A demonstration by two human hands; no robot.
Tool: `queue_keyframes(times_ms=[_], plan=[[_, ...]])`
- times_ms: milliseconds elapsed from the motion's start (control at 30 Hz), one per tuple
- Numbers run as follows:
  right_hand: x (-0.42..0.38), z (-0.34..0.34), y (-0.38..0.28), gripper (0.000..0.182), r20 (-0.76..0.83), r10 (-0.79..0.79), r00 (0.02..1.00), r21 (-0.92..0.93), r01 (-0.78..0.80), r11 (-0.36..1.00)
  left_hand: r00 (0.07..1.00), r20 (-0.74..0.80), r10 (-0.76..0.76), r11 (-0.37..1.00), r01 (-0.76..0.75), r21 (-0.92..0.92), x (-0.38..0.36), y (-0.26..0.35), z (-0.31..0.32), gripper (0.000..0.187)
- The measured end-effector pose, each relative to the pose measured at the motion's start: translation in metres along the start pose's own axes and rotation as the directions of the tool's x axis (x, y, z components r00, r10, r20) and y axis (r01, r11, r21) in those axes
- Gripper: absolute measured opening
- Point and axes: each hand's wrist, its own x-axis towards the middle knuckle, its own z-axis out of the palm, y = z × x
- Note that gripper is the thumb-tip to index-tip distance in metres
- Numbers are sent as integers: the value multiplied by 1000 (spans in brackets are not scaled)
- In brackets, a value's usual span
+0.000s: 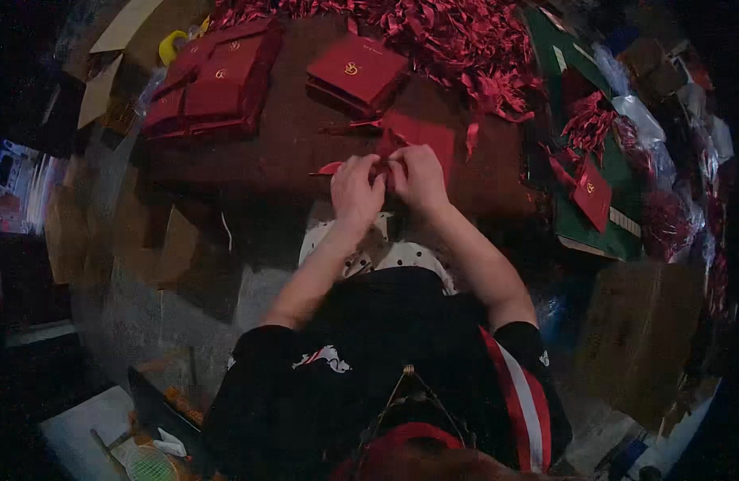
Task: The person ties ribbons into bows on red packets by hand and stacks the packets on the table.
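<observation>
My left hand (357, 191) and my right hand (418, 178) meet at the near edge of the brown table, fingertips pinched close together. Between them is a bit of red ribbon (388, 144), mostly covered by my fingers. Under and behind my right hand lies a flat red bag or card (431, 138). A short red piece (329, 168) sticks out to the left of my left hand. Just beyond, a stack of red bags (358, 68) with a gold emblem rests on the table.
More red bags (225, 80) lie in stacks at the back left. A heap of red ribbons (465, 48) covers the back right. On a green board (626, 180) at right lies another red bag (592, 195). Cardboard boxes (638, 337) stand on the floor.
</observation>
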Motion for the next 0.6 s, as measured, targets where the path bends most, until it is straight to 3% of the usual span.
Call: queue_keyframes(times_ms=[67,233,267,333,433,467,533,567,600], plan=[[0,3,1,9,-36,-3,999,13,3,1000,992,-117,49,998,-54,-37,-1,0,5,27],[2,1,6,10,-2,-119,993,1,119,993,993,-116,-3,999,0,-32,-2,0,10,25],[3,-2,1,11,11,-102,995,20,101,995,998,-55,20,999,-21,-30,-1,-2,8,30],[1,-1,5,11,51,-62,997,-1,63,998,983,-138,122,992,-117,46,-4,2,9,29],[2,-1,9,11,61,-121,991,63,117,991,989,-56,138,988,-133,80,-7,8,1,26],[1,-5,10,12,84,-90,992,135,78,988,986,-13,168,985,-168,-29,-4,0,-2,27],[2,-6,8,13,76,-34,996,80,28,996,985,153,80,971,-43,-234,8,-13,-18,27],[2,-6,8,15,36,-36,999,85,33,996,969,244,36,969,26,-246,15,-18,-28,27],[1,-4,9,15,24,-35,999,85,33,996,970,232,71,989,-38,-144,21,-25,-30,26]])
